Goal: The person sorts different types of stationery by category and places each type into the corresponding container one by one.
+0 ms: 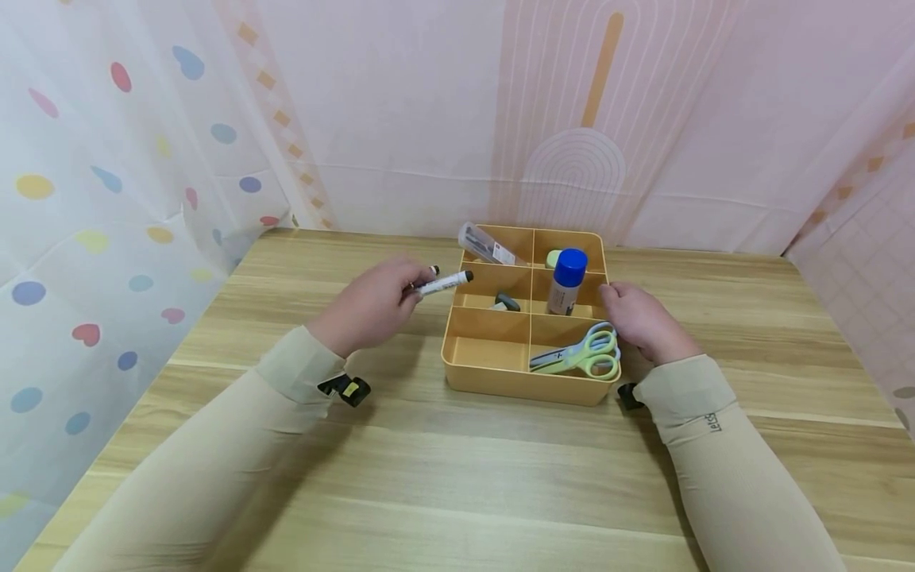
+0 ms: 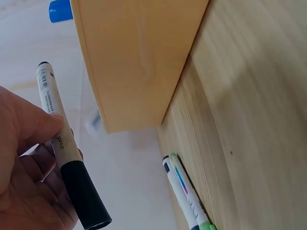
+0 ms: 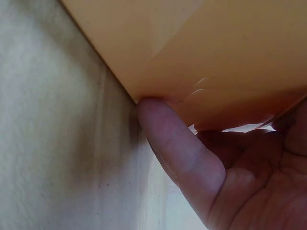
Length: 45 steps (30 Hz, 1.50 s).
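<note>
A tan organizer box (image 1: 493, 377) with several compartments stands on the table. My left hand (image 1: 375, 306) is just left of it, pinching a white marker (image 1: 445, 283) with a black cap between thumb and fingers. The marker's capped end reaches near the box's left rim. On the right, my right hand (image 1: 643, 318) grips the box's side wall; in the right wrist view a finger (image 3: 177, 139) presses low on that wall. Inside are a glue stick (image 1: 567, 282) with a blue cap, scissors (image 1: 593, 353) with green and blue handles, and a clear plastic case (image 1: 489, 245).
A small dark grey item (image 1: 507, 302) and a light green item (image 1: 553, 258) lie in other compartments. Two white pens (image 2: 184, 191), one with green ends, lie on the wooden table (image 1: 457, 477) left of the box. A patterned curtain (image 1: 400, 103) hangs behind.
</note>
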Each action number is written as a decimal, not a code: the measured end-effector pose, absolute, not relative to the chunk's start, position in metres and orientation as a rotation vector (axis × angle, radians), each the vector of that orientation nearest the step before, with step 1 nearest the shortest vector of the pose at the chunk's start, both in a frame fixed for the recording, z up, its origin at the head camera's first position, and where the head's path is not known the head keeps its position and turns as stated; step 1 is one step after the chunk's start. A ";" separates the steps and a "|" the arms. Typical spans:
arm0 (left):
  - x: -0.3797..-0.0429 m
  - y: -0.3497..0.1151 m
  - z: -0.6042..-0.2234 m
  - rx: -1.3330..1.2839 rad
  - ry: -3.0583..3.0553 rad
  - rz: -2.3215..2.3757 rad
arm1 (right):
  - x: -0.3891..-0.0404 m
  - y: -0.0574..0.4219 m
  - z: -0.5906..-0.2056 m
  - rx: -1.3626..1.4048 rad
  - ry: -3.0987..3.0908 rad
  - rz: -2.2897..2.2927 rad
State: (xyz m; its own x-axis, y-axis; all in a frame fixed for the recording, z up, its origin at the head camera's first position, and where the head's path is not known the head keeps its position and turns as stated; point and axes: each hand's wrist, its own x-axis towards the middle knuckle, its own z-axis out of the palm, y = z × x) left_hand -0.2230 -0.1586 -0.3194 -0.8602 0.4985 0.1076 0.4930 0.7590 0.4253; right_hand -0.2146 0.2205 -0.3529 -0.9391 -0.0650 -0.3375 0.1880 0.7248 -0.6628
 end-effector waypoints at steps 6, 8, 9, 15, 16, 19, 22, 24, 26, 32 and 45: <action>-0.211 -0.155 -0.318 0.856 2.916 0.693 | -0.215 0.221 -0.353 0.097 2.592 -1.042; -0.208 -0.155 -0.318 0.870 2.911 0.683 | -0.215 0.221 -0.353 0.099 2.588 -1.042; -0.206 -0.154 -0.318 0.883 2.910 0.677 | -0.215 0.221 -0.353 0.099 2.588 -1.042; -0.198 -0.152 -0.320 0.982 2.916 0.644 | -0.215 0.221 -0.353 0.093 2.590 -1.044; -0.197 -0.151 -0.320 0.995 2.916 0.639 | -0.215 0.221 -0.353 0.093 2.591 -1.044; -0.194 -0.150 -0.320 1.019 2.910 0.616 | -0.216 0.221 -0.353 0.093 2.592 -1.045; -0.191 -0.149 -0.320 1.036 2.911 0.586 | -0.216 0.221 -0.353 0.092 2.594 -1.046; -0.188 -0.148 -0.319 1.042 2.912 0.565 | -0.216 0.221 -0.353 0.091 2.596 -1.046; -0.186 -0.148 -0.319 1.049 2.913 0.546 | -0.216 0.221 -0.353 0.090 2.595 -1.050; -0.182 -0.146 -0.320 1.074 2.915 0.486 | -0.215 0.221 -0.353 0.094 2.585 -1.060; -0.177 -0.142 -0.318 1.146 2.911 0.389 | -0.216 0.220 -0.352 0.106 2.578 -1.048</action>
State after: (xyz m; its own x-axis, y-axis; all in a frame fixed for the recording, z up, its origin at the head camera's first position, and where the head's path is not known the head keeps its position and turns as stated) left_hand -0.1767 -0.1425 -0.3176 -0.7355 0.6701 0.0998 0.6728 0.7051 0.2242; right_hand -0.2156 0.2197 -0.3517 -0.9342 -0.0635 -0.3511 0.1995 0.7228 -0.6616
